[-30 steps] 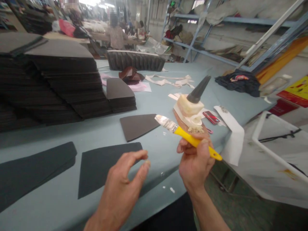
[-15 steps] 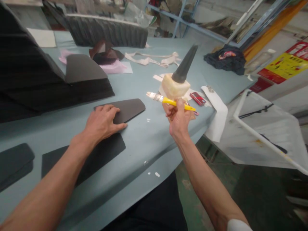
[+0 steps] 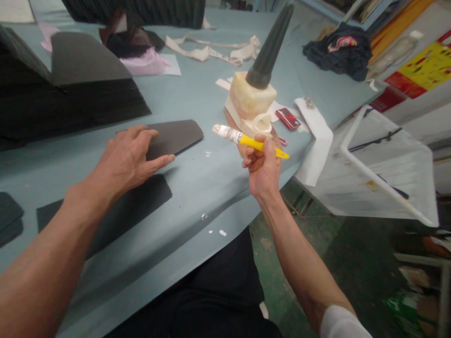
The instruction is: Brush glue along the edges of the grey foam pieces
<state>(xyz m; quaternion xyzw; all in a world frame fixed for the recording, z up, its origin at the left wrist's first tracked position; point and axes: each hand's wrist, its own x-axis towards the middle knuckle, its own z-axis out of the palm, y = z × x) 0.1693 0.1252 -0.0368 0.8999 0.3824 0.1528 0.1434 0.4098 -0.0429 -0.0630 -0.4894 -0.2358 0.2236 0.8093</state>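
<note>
My right hand (image 3: 263, 164) is closed round the yellow handle of a paintbrush (image 3: 253, 142), whose whitish, caked bristles point left over the table. My left hand (image 3: 128, 155) lies on a dark grey cut panel (image 3: 178, 134), thumb and fingers apart, its thumb reaching past the panel's near edge. Beneath my left forearm lies a second dark panel (image 3: 141, 206), partly hidden. Just beyond the brush stands a cream-coloured block-shaped container (image 3: 251, 98) with a tall black cone (image 3: 269, 49) on top.
A tall stack of black panels (image 3: 102, 108) rises at the left. Behind lie pink cloth (image 3: 144, 65) and pale fabric strips (image 3: 200, 54). A red box (image 3: 288, 119) and a folded white strip (image 3: 314, 141) sit right of the container. Off the table edge stands a white bin (image 3: 384, 164).
The view has tilted down and shifted a little. My left hand has eased slightly along the panel, its fingers more raised; the brush stays in my right hand.
</note>
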